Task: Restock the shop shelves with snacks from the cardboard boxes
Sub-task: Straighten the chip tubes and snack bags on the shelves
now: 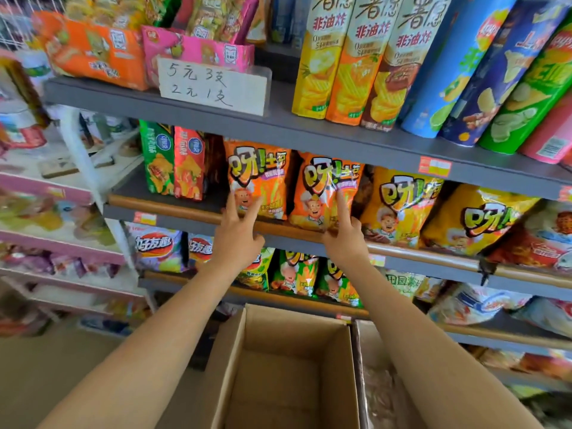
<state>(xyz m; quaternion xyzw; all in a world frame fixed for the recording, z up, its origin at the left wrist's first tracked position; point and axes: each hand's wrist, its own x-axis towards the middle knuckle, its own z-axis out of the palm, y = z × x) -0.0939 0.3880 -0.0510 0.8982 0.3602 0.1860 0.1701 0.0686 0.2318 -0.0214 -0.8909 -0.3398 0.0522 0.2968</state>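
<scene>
Straightening 2 orange snack bags on the middle shelf [192, 212]: left hand [236, 233] fingers spread straight against left bag [258, 178], right hand [345, 235] fingers extended touching right bag [326, 190], gripping nothing. Probably reaching next into cardboard box [349, 366] below, seemingly empty.

On the middle shelf [173, 209], a bare gap lies between the red snack bag [188, 164] at left and the orange snack bags [258, 178], wide enough for a hand. Right of it, orange and yellow bags [399, 205] pack the shelf front edge to edge. The shelf above [309, 131] caps the headroom. Near, the open cardboard box [294, 366] offers a clear way down.
</scene>
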